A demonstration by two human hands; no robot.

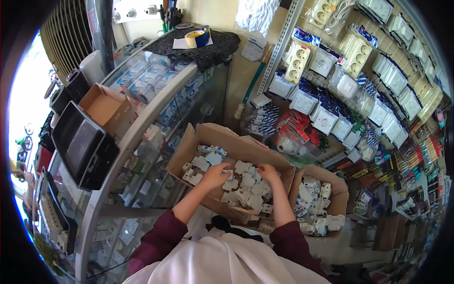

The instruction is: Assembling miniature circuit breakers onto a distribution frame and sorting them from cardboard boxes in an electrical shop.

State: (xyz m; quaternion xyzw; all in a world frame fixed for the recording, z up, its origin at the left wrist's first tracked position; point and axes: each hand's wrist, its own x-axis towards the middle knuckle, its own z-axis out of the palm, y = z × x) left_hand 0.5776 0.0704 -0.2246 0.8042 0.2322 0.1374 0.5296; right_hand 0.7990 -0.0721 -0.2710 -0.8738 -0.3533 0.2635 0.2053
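Both my hands reach into a long open cardboard box [227, 132] holding a loose heap of small white circuit breakers [255, 191]. On its left side, my left hand [216, 176] has its fingers closed on a white circuit breaker [229, 173] at their tips. My right hand [268, 173] is over the right part of the heap, fingers bent inward and drawn together at the breakers. What its fingertips grip, if anything, is too small to make out. A gap with breakers lies between the hands.
A second cardboard box [344, 193] of similar white pieces stands right of the first. The glass display counter [156, 102] runs along the left, with an open black case [85, 144], a small brown box [108, 106] and tape [197, 38]. Packaged sockets [326, 118] hang at right.
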